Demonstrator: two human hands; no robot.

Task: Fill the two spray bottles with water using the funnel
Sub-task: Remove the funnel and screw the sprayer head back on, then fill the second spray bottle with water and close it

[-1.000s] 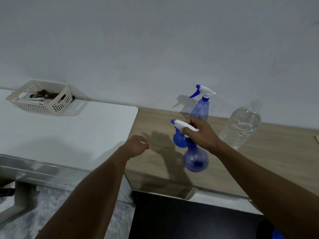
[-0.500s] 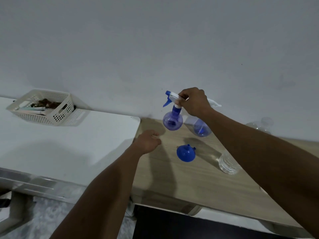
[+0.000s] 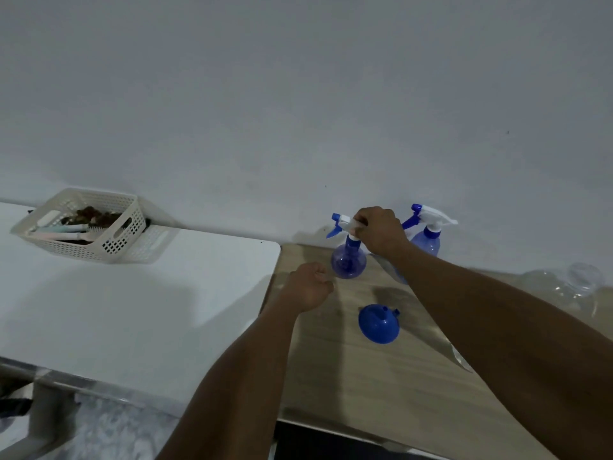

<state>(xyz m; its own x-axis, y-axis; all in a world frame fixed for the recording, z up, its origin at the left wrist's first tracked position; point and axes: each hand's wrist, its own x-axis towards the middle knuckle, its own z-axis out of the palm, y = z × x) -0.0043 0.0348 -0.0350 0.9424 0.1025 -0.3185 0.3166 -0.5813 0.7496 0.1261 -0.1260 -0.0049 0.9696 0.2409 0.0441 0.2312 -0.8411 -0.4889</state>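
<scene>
Two blue spray bottles with white trigger heads stand at the back of the wooden table [image 3: 348,370], near the wall. My right hand [image 3: 378,230] grips the white head of the left spray bottle [image 3: 348,263], which stands upright on the table. The right spray bottle [image 3: 426,239] stands just behind my right wrist. A blue funnel [image 3: 378,323] lies wide mouth down on the wood, in front of both bottles. My left hand [image 3: 308,287] is curled into a loose fist with nothing in it, just left of the held bottle's round body. A clear plastic water bottle [image 3: 564,287] lies at the far right, partly hidden by my arm.
A white table [image 3: 132,300] adjoins the wooden one on the left. A cream perforated basket [image 3: 83,224] with brushes and dark items sits at its back by the wall. A grey wall rises right behind the tables.
My right hand carried the left spray bottle from the front of the table up and back, and it now stands near the wall. My left hand moved slightly toward it.
</scene>
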